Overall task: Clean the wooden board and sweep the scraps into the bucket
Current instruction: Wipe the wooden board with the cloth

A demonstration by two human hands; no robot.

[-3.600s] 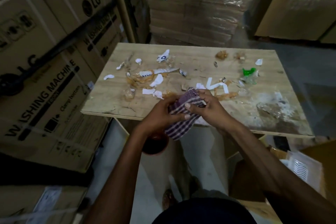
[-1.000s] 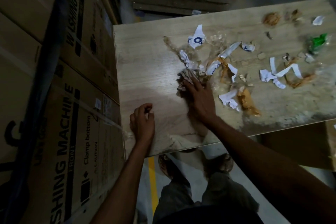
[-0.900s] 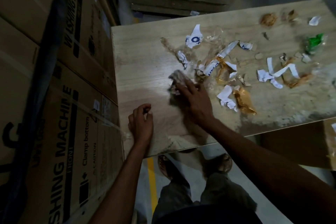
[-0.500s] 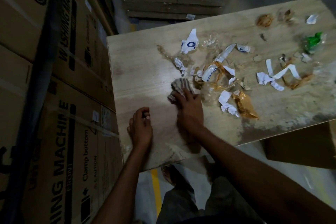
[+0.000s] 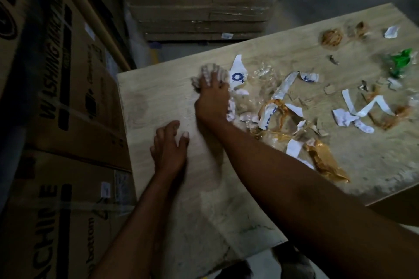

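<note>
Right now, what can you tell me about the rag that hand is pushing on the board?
The rag is a small bunched cloth, pale with darker stripes or checks, blurred by motion. It lies crumpled on the wooden board, near its far left part. The right hand presses flat on top, fingers spread over it, so only its front and sides peek out. Its right side sits against a white paper scrap with blue print. The left hand rests apart, not touching it.

Bare left hand [image 5: 169, 149], bare right hand [image 5: 212, 99]; forearms uncovered, no sleeves, rings, watch visible; dark trousers glimpsed below.
</note>
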